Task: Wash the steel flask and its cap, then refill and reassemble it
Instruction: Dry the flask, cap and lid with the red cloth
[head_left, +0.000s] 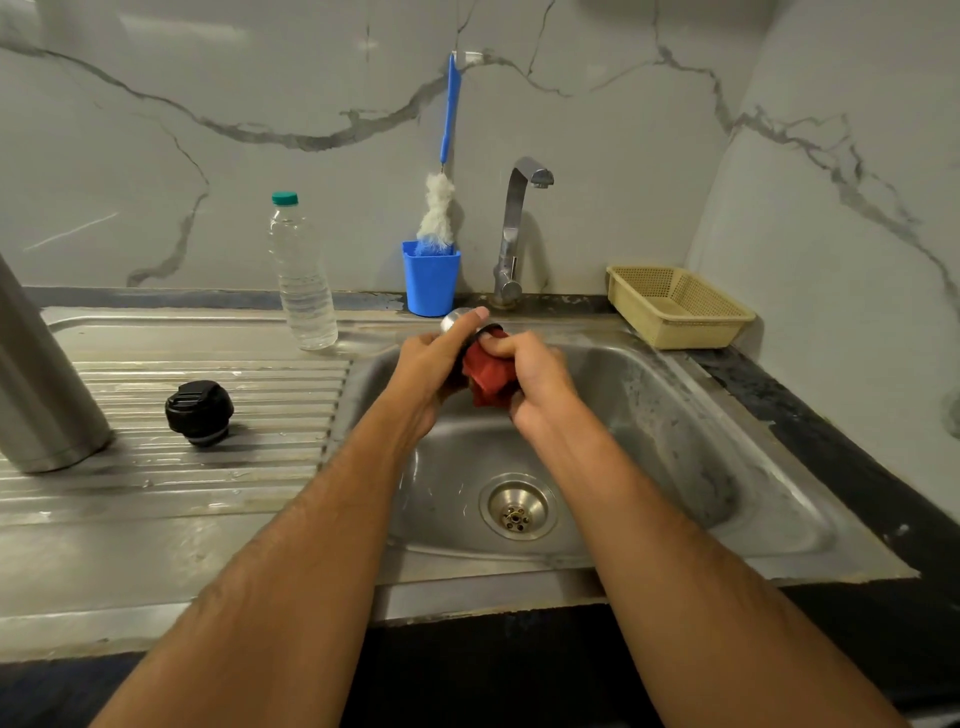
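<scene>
left hand (434, 364) gripping steel cup (457, 318); right hand (530, 382) clutching red cloth (485, 376)

The steel flask (41, 384) stands upright and open on the drainboard. A black stopper (199, 412) lies beside it. The steel cap (457, 318) is held over the sink.

We see the steel flask (44, 384) cut off by the left edge, top out of frame. The steel cap (457, 318) is mostly hidden behind the left hand (434, 366) and red cloth (488, 376); we can't tell its inside.
</scene>
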